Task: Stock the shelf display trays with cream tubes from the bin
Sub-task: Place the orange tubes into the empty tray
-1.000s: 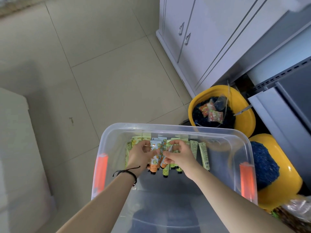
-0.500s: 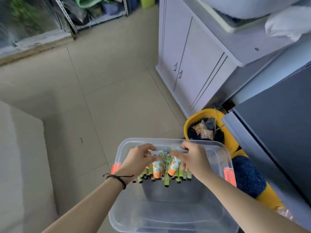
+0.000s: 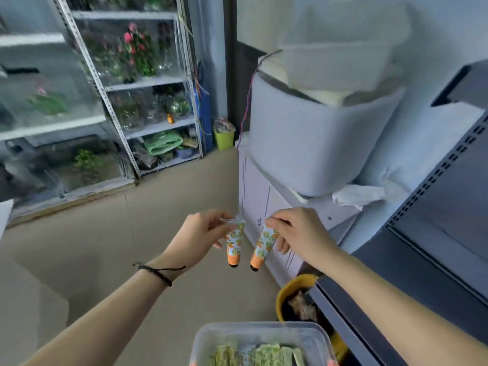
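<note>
While both tubes hang cap-down over the floor, side by side but apart, the left hand (image 3: 200, 233) keeps a pinching grip on the left tube (image 3: 234, 244) by its flat end. The right hand (image 3: 301, 231) pinches the right tube (image 3: 264, 245), which tilts. Green tubes (image 3: 258, 355) lie in the clear bin (image 3: 264, 329) nearest, beside a yellow basket (image 3: 285, 291).

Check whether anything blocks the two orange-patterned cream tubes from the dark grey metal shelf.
Nothing visible: left hand and right hand each hold an orange-patterned cream tube in open air left of the dark grey metal shelf; its trays are unseen.
</note>
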`<state>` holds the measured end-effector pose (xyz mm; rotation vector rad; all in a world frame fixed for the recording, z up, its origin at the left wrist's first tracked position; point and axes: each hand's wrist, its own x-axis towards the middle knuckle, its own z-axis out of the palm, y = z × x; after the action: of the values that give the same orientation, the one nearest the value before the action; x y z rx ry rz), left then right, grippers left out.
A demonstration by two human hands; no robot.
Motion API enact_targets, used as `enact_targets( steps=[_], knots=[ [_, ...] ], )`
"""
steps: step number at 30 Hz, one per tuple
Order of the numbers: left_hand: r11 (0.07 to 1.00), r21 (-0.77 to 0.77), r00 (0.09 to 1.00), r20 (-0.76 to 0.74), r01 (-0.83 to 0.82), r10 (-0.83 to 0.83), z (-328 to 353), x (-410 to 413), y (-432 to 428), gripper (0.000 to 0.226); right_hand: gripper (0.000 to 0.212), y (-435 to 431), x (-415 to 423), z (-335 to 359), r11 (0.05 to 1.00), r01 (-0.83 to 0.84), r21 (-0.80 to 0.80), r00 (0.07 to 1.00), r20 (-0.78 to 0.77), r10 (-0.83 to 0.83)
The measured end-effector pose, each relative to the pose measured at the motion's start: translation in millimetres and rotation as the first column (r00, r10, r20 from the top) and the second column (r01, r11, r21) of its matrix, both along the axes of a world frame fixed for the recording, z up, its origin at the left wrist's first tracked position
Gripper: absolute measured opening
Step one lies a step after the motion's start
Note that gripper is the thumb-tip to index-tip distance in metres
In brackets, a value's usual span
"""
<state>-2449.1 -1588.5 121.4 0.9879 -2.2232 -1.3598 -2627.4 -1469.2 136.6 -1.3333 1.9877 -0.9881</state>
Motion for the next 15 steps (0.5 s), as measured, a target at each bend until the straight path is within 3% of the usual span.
enact_targets(
  steps=[7,11,15],
  knots=[
    [0.937,-0.333,0.986,-0.087,0.105,-0.141,176.6,-22.4,-12.3,0.005,0.029,-3.8,-22.7,202.5,0.997,-0.039,-0.062,0.940,-0.342,0.015],
    [0.854,-0.495,0.965,-0.102,0.161,-0.241,266.7,-45.1,-0.5,0.004,0.025,12.2,-35.8,297.8,0.999,-0.004,-0.054,0.915,-0.404,-0.019],
    [0.803,-0.553,0.937,-0.107,0.223,-0.333,339.9,-80.4,22.2,0.012,0.019,43.5,-55.1,374.6,0.999,0.043,-0.023,0.910,-0.413,-0.049]
  ],
)
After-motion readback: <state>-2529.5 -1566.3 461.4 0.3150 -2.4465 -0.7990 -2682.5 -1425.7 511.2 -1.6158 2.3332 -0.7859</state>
